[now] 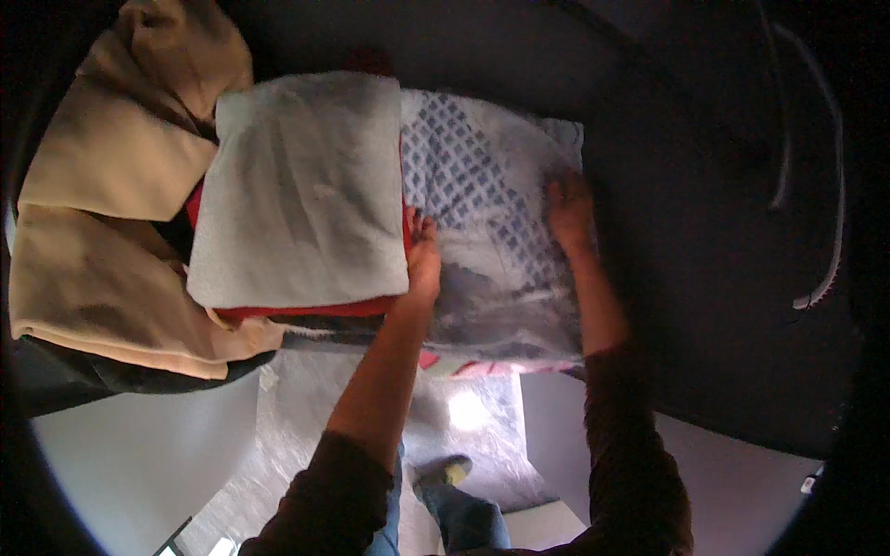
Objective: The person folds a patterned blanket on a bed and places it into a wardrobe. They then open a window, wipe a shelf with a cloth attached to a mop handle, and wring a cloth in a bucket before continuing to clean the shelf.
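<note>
My left hand (424, 254) rests at the right edge of a folded whitish cloth (299, 194), its fingers by a red cloth (407, 236) that shows beneath. My right hand (571, 212), somewhat blurred, lies on the right part of a folded cloth with a blue and white lattice pattern (452, 153). The whitish cloth lies to the left of the lattice pattern, partly over the red one. Under the patterned cloth, at its near side, a pink and white fabric edge (500, 367) shows.
Tan folded fabric (118, 278) lies at the left on the dark surface (695, 278). A curved whitish strip (838, 174) is at the far right. Below are a shiny floor covering (320, 410) and my shoe (445, 472).
</note>
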`<act>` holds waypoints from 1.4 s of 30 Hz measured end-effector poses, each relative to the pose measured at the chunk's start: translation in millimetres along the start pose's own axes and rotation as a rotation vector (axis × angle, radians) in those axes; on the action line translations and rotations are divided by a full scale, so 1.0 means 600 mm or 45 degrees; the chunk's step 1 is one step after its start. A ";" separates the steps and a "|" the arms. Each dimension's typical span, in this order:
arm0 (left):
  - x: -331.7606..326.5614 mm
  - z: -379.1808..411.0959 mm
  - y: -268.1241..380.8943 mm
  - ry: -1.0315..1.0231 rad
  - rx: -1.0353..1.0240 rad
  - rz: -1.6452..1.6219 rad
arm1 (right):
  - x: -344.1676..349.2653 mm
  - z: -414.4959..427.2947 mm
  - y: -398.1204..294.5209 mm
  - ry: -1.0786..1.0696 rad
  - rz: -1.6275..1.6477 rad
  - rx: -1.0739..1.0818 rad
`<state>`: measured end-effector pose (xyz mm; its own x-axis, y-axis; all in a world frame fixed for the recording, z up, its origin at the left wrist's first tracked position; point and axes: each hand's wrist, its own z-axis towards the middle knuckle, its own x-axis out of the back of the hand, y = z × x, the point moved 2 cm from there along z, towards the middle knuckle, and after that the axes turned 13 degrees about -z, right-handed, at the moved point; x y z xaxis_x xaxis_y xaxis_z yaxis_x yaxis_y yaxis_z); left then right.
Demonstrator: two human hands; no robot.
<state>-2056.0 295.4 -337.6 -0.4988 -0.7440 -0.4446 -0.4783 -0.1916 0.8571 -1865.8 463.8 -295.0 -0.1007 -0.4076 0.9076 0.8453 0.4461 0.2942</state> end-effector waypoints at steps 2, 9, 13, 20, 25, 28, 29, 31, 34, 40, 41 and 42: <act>0.051 0.025 -0.031 -0.034 -0.154 -0.250 | 0.112 -0.053 -0.081 0.335 0.219 0.069; 0.015 -0.181 0.044 -0.271 -0.498 1.124 | 0.218 -0.286 -0.160 -0.330 0.320 0.415; 0.087 -0.233 0.003 -0.139 -0.487 1.206 | 0.233 -0.300 -0.138 -0.244 0.354 0.411; 0.152 -0.179 -0.032 0.207 -0.065 0.641 | 0.172 -0.305 -0.016 -0.103 0.529 -0.246; 0.137 -0.226 0.027 0.283 -0.518 1.202 | 0.177 -0.306 0.006 -0.266 0.448 -0.612; 0.199 -0.217 -0.026 0.367 -0.209 0.389 | 0.127 -0.405 0.023 -0.203 0.994 -0.832; 0.211 -0.213 -0.035 0.390 -0.039 -0.027 | 0.121 -0.433 0.026 -0.217 1.258 -1.037; 0.208 -0.214 -0.006 0.465 0.516 -0.192 | 0.141 -0.468 0.014 -0.443 2.020 -1.844; 0.167 -0.195 0.055 0.436 0.610 -0.268 | 0.148 -0.457 0.012 -0.305 2.548 -1.986; 0.163 -0.210 0.021 0.330 0.934 -0.697 | 0.124 -0.422 0.013 -0.468 2.631 -2.401; 0.162 -0.211 0.017 0.342 0.946 -0.709 | 0.110 -0.430 0.018 -0.489 2.690 -2.388; 0.170 -0.202 0.006 0.362 0.946 -0.726 | 0.107 -0.425 0.019 -0.415 2.607 -2.246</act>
<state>-2021.3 141.0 -348.2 0.0947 -0.8102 -0.5785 -0.9757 -0.1908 0.1074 -1729.0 239.5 -309.6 0.8593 -0.4564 -0.2309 -0.5040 -0.6784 -0.5346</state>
